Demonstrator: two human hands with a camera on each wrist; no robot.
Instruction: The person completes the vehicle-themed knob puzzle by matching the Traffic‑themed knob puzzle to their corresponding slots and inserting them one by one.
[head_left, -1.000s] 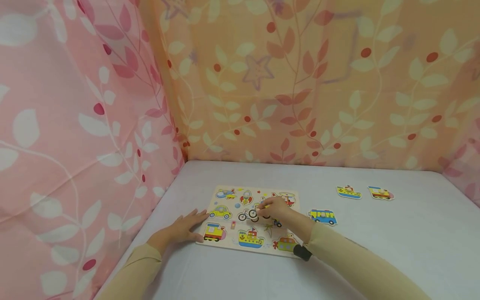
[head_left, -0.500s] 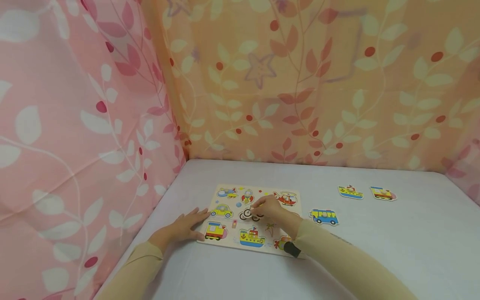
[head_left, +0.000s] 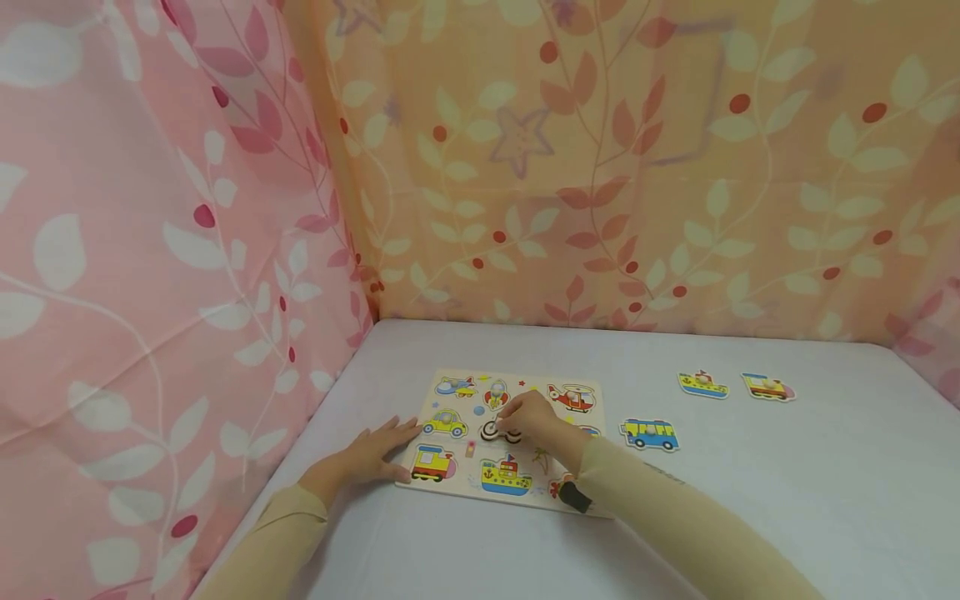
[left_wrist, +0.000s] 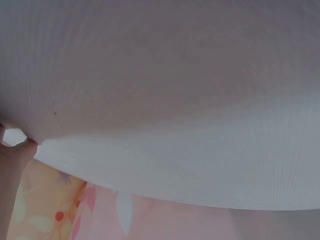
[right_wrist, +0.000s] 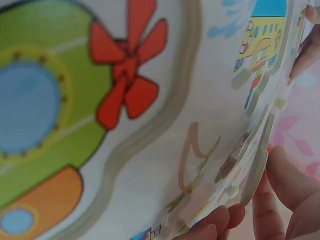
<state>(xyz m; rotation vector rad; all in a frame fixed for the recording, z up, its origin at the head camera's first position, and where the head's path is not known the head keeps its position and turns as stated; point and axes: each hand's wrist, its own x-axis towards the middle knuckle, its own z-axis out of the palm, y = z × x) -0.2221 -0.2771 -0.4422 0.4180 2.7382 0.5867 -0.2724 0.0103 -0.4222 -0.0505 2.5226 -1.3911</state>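
Observation:
A wooden puzzle board [head_left: 465, 492] with vehicle pictures lies on the table in the head view. My right hand [head_left: 536, 421] pinches a bicycle puzzle piece [head_left: 490, 431] low over the board's middle, its fingers covering much of the piece. In the right wrist view, the fingers [right_wrist: 287, 192] hold the piece [right_wrist: 257, 165] edge-on, close to the board's face. My left hand [head_left: 367, 454] rests with fingers spread at the board's left edge, thumb near the train picture [head_left: 432, 462]. Only a bit of the left hand [left_wrist: 17, 155] appears in the left wrist view.
Right of the board lies a bus piece [head_left: 649, 434]. Farther back are a ship piece [head_left: 702, 384] and a train piece [head_left: 767, 387], each with a knob. A black object [head_left: 575, 497] at the right wrist overlaps the submarine picture. Patterned curtains [head_left: 637, 167] stand behind and at left.
My right hand has shifted left with the bicycle piece and brought it lower, over the board's middle. The left hand stays at the board's edge.

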